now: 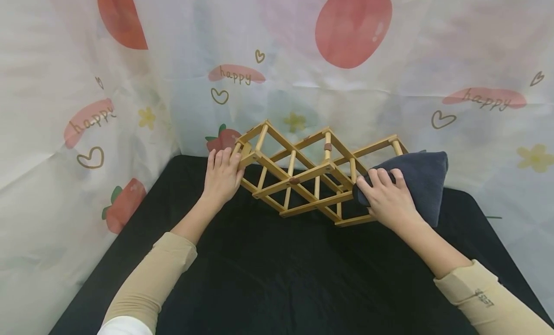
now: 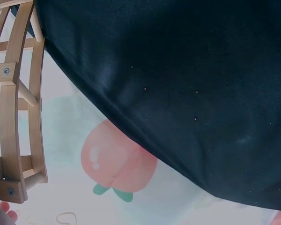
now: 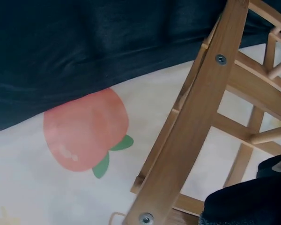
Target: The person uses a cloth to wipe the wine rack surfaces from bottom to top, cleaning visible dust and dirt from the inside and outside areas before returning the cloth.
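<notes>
A folding wooden lattice rack [image 1: 290, 181], made of crossed slats and round dowels, spans the middle of the head view. My left hand [image 1: 222, 173] grips its left end, fingers over the end slats. With my right hand [image 1: 389, 195] I hold a dark blue-grey cloth [image 1: 426, 181] against the rack's right end, which the cloth partly covers. In the left wrist view, rack slats [image 2: 11, 112] run down the left edge. The right wrist view has a slat with screw heads [image 3: 192, 126] up close, and the dark cloth [image 3: 248, 201] at the lower right.
A black cover [image 1: 277, 277] lies over the table below the rack. Behind and at both sides hang pale curtains [image 1: 195, 36] printed with fruit, hearts and the word "happy". The table's left edge [image 1: 117, 243] meets the curtain.
</notes>
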The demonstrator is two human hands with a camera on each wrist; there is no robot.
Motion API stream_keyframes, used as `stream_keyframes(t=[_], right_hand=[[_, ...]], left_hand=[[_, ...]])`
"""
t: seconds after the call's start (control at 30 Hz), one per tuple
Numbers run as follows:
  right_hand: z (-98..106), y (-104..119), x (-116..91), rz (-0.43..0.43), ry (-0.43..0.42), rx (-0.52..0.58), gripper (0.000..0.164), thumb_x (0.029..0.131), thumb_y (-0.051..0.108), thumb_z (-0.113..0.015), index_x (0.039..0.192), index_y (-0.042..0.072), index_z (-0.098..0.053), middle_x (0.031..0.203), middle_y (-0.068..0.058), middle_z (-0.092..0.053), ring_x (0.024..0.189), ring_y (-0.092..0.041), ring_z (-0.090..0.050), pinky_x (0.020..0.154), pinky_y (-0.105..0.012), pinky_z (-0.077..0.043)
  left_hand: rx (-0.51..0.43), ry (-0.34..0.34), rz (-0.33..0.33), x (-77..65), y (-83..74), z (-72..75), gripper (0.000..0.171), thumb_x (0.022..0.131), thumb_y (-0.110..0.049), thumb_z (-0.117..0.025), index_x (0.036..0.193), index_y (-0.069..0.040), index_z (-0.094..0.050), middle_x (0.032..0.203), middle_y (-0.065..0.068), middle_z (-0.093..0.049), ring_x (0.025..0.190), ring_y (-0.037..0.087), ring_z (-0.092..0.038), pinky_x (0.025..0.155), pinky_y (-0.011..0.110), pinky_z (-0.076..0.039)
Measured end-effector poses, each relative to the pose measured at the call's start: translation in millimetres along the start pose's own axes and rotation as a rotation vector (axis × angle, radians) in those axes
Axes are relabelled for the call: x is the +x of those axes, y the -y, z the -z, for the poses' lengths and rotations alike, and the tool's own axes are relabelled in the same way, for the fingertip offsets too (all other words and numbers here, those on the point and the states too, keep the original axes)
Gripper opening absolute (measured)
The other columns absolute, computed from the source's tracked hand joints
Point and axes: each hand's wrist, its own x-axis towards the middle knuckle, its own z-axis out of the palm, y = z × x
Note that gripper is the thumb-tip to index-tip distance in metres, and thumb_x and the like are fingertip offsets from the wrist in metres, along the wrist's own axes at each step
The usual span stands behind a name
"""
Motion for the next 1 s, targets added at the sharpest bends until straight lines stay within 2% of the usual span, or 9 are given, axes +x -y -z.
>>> stream_keyframes(t=[0.17,0.4,0.57,0.63,0.7,0.77,1.0], right_hand=[[-7.2,-2.4,-1.7,0.052,-0.115,0.002,0.044,0.059,0.002,-0.069,0.094,0.001,-0.042,0.091,-0.019,-0.04,0.082,-0.033,-0.036,0.074,-0.051,-0.019],[-15.2,-3.3,-2.8,0.104,-0.278,0.092,0.046,0.053,-0.005,-0.069,0.091,0.0,-0.045,0.089,-0.019,-0.045,0.077,-0.035,-0.041,0.072,-0.053,-0.018],[-22.9,2.9,-1.7,0.135,-0.519,0.158,0.012,0.075,-0.006,-0.049,0.084,0.001,-0.048,0.082,-0.018,-0.048,0.07,-0.034,-0.041,0.07,-0.052,-0.017],[-26.2,8.0,-0.2,0.155,-0.614,0.153,0.012,0.082,-0.005,-0.04,0.08,0.002,-0.049,0.078,-0.016,-0.049,0.066,-0.032,-0.041,0.069,-0.05,-0.018],[-28.7,13.1,0.8,0.165,-0.682,0.146,0.016,0.086,-0.003,-0.038,0.077,0.003,-0.05,0.074,-0.014,-0.049,0.063,-0.031,-0.042,0.068,-0.049,-0.019],[-30.7,17.7,1.2,0.164,-0.718,0.143,0.017,0.086,-0.004,-0.039,0.075,0.004,-0.05,0.072,-0.013,-0.049,0.062,-0.031,-0.042,0.067,-0.049,-0.02],[-36.7,30.7,-8.2,0.144,-0.739,0.172,0.011,0.08,-0.001,-0.042,0.075,0.004,-0.05,0.073,-0.014,-0.048,0.061,-0.031,-0.042,0.066,-0.049,-0.02]], left_hand=[[-0.012,-0.004,0.005,0.8,-1.1,-0.5,0.023,0.091,-0.023,-0.048,0.105,-0.006,-0.041,0.11,0.014,-0.035,0.101,0.031,-0.033,0.102,0.047,-0.018],[-0.022,0.004,0.018,1.3,-1.9,0.2,0.023,0.092,-0.024,-0.047,0.105,-0.006,-0.041,0.11,0.014,-0.035,0.101,0.03,-0.032,0.102,0.047,-0.017],[-0.029,0.012,0.03,1.0,-2.7,0.6,0.023,0.092,-0.024,-0.048,0.104,-0.006,-0.042,0.111,0.014,-0.035,0.103,0.03,-0.033,0.103,0.046,-0.018],[-0.023,0.007,0.034,1.1,-2.5,0.0,0.022,0.091,-0.024,-0.049,0.103,-0.006,-0.043,0.111,0.014,-0.036,0.103,0.03,-0.033,0.102,0.046,-0.019],[-0.017,0.002,0.038,1.4,-2.4,-0.5,0.022,0.091,-0.024,-0.049,0.102,-0.006,-0.043,0.111,0.014,-0.036,0.103,0.03,-0.033,0.102,0.046,-0.019],[-0.022,-0.004,0.041,2.0,-2.4,-0.9,0.021,0.091,-0.023,-0.049,0.101,-0.005,-0.043,0.111,0.014,-0.036,0.103,0.031,-0.033,0.102,0.047,-0.02],[-0.041,-0.012,0.042,1.5,-3.6,-2.0,0.021,0.091,-0.023,-0.048,0.1,-0.005,-0.043,0.111,0.015,-0.037,0.103,0.032,-0.035,0.102,0.047,-0.02]])
